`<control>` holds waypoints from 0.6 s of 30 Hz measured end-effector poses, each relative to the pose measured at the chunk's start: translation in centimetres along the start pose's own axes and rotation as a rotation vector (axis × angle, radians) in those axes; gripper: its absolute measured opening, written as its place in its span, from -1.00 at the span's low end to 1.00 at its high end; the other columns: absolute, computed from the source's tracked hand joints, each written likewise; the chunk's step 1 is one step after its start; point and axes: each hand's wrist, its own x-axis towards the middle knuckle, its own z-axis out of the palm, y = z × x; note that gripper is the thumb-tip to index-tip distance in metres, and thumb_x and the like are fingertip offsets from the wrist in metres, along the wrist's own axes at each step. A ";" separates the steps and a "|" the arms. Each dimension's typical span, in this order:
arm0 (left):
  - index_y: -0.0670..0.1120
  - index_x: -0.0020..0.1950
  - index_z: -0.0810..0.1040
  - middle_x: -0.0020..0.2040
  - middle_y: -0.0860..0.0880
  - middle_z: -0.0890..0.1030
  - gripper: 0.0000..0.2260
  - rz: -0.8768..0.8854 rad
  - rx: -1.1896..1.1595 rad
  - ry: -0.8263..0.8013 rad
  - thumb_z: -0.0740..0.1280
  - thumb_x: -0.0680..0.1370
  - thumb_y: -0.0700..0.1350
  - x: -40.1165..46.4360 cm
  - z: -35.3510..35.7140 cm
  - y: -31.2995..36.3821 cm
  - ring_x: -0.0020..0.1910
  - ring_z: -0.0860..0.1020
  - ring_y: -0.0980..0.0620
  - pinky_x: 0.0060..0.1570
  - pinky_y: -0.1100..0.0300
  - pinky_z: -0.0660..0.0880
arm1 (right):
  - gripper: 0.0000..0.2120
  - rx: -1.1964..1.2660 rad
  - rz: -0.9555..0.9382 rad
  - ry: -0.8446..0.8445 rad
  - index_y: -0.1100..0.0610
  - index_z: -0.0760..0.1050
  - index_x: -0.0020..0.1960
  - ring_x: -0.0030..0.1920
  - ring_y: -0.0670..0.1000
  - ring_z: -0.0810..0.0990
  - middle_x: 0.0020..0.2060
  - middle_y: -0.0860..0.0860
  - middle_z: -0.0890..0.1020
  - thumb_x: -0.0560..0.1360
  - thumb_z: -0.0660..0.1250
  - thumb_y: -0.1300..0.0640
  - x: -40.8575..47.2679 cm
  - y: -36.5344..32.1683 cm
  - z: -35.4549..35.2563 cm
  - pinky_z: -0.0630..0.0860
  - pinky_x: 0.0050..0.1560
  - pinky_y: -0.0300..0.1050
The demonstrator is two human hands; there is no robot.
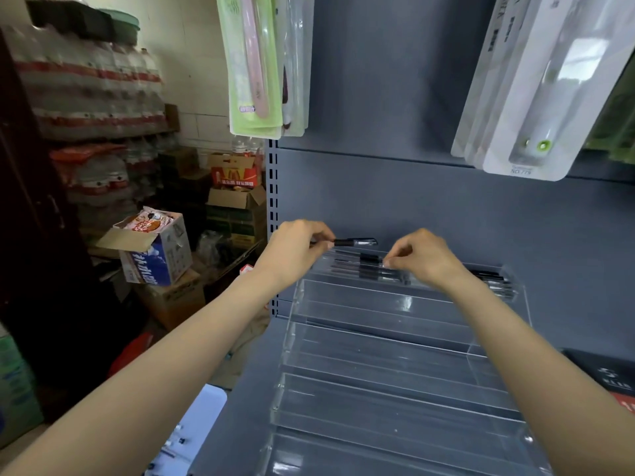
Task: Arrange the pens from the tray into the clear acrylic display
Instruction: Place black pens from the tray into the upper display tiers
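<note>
A clear acrylic display [378, 338] with stepped tiers stands on a grey shelf. Several black pens [371, 269] lie in its top tier, with more at the right end [494, 280]. My left hand [299, 249] pinches a black pen [355, 241] and holds it level just above the top tier's back edge. My right hand [419, 257] is over the top tier, its fingertips pinching the end of a pen lying there. The tiers below hold nothing. A pale tray [202, 431] with a few small items shows at the bottom left.
The grey shelf back panel [395, 201] rises right behind the display. Packaged goods hang above at left [261, 63] and right [536, 97]. A dark box [604, 372] sits right of the display. Cardboard boxes [158, 249] and stacked bottle packs crowd the floor at left.
</note>
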 end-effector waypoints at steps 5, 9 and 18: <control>-0.09 0.06 0.64 0.00 -0.06 0.64 -0.85 -0.009 -0.024 -0.032 0.33 0.54 -0.12 0.0 0.3 0.3 0.00 0.57 0.02 0.10 0.18 0.48 | -0.91 0.018 -0.020 -0.012 0.15 0.66 -0.10 -0.08 -0.13 0.52 -0.18 -0.05 0.63 0.49 0.37 0.19 -0.4 0.5 -0.2 0.29 -0.08 -0.39; -0.07 0.05 0.65 -0.03 -0.05 0.61 -0.86 0.011 -0.043 -0.076 0.35 0.53 -0.11 0.1 0.7 0.5 -0.10 0.49 0.11 -0.08 0.41 0.31 | -0.89 0.228 -0.071 0.090 0.05 0.60 0.01 -0.08 -0.08 0.58 -0.13 -0.05 0.65 0.50 0.37 0.16 -1.1 0.9 -0.6 0.43 -0.08 -0.37; -0.08 0.10 0.60 -0.03 -0.03 0.65 -0.81 0.002 -0.122 -0.147 0.37 0.51 -0.10 0.7 1.5 1.4 -0.08 0.54 0.10 -0.07 0.38 0.37 | -0.89 0.242 -0.136 0.114 0.07 0.64 -0.17 -0.17 -0.11 0.59 -0.26 -0.07 0.65 0.47 0.39 0.24 -1.3 0.6 -0.1 0.42 -0.07 -0.35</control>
